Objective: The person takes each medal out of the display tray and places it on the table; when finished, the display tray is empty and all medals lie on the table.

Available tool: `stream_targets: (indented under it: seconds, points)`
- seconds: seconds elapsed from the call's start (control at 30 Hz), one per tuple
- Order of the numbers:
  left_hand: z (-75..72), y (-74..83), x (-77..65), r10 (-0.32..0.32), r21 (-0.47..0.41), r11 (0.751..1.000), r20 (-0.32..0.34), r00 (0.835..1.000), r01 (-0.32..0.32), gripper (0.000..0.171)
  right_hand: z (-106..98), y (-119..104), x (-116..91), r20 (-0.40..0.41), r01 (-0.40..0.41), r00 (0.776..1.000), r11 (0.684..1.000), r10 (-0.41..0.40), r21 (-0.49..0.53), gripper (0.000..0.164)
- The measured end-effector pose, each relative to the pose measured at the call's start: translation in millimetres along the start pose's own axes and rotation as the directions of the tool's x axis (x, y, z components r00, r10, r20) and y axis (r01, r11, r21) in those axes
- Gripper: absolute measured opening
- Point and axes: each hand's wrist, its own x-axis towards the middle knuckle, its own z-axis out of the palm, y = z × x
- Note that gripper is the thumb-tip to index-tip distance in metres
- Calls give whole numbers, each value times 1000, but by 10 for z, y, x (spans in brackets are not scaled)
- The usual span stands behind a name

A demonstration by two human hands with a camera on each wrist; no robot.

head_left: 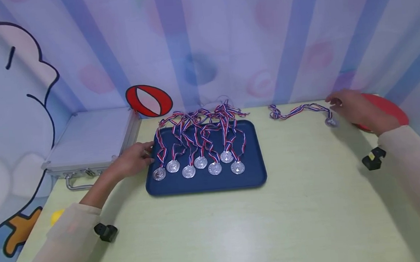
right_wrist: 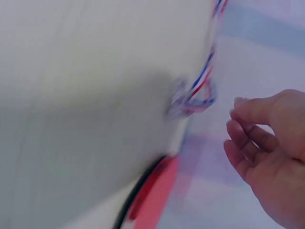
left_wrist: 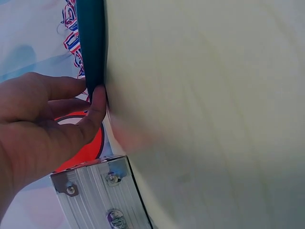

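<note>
My left hand pinches the left edge of a dark blue tray, thumb on one side and fingers on the other in the left wrist view. Several silver medals lie on the tray, their red, white and blue ribbons bunched over its back edge. At the back right, one separate silver medal lies with its ribbon stretched leftward. Beside this medal hovers my right hand, fingers loosely curved and holding nothing. In the right wrist view the medal looks blurred, apart from the fingertips.
A silver metal case with a handle stands at the back left. Behind my right wrist is a red round object. Something yellow shows past my left sleeve. A patterned curtain hangs along the table's back edge.
</note>
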Motion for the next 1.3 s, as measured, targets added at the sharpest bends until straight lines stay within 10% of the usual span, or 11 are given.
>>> stream_targets:
  seconds: [0.23, 0.53, 0.97, 1.3]
  points:
    - [-14, -5, 10, -11, 7, 1000, 11, 1000, 11, 58, -28, -717, 59, -71, 57, 996, 991, -48, 124, 24]
    - [-14, -23, 17, 12, -41, 999, 8, 1000, -11, 58, 209, -1485, 83, 69, 124, 987, 955, -148, 271, 18]
    - [-22, -49, 17, -21, -95, 995, 7, 1000, 21, 59, 588, -1942, 55, 204, 378, 876, 885, -437, 271, 12]
    - [7, -75, 4, -34, -178, 983, -17, 999, 30, 58, 859, -2166, 65, 222, 234, 931, 941, -290, 246, 11]
